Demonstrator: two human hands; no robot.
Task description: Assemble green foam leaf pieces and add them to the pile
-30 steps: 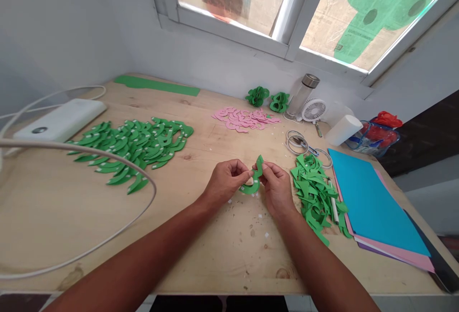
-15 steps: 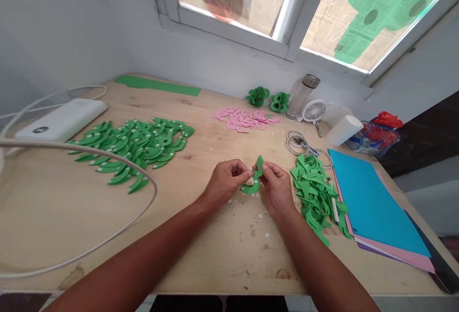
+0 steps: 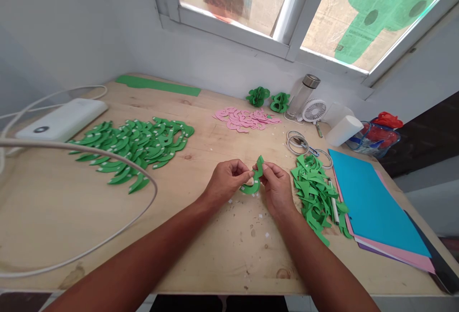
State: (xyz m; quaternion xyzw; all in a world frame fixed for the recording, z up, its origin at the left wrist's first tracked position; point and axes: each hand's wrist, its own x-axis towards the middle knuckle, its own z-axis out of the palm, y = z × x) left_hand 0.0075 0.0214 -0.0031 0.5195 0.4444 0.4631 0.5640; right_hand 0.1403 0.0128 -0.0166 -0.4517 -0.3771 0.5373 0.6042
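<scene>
Above the middle of the table, a curved green paper cutout (image 3: 252, 189) with small white squares on it is held between both hands. My left hand (image 3: 229, 178) pinches it from the left with thumb and fingers. From the right, my right hand (image 3: 277, 185) grips its upper part, fingers closed. Small white scraps (image 3: 260, 216) lie on the wood just below. To the left spreads a pile of similar green cutouts (image 3: 138, 147) bearing white squares. Beside my right hand is a heap of green paper pieces (image 3: 315, 197) with a white pen (image 3: 333, 202) on it.
Pink paper cutouts (image 3: 245, 119) lie toward the wall, near two green paper balls (image 3: 257, 96). A glass bottle (image 3: 303, 95) and small fan (image 3: 314, 110) stand behind. Blue sheets (image 3: 376, 202) lie at right. A white cable (image 3: 152, 183) loops over the left side near a power bank (image 3: 62, 119).
</scene>
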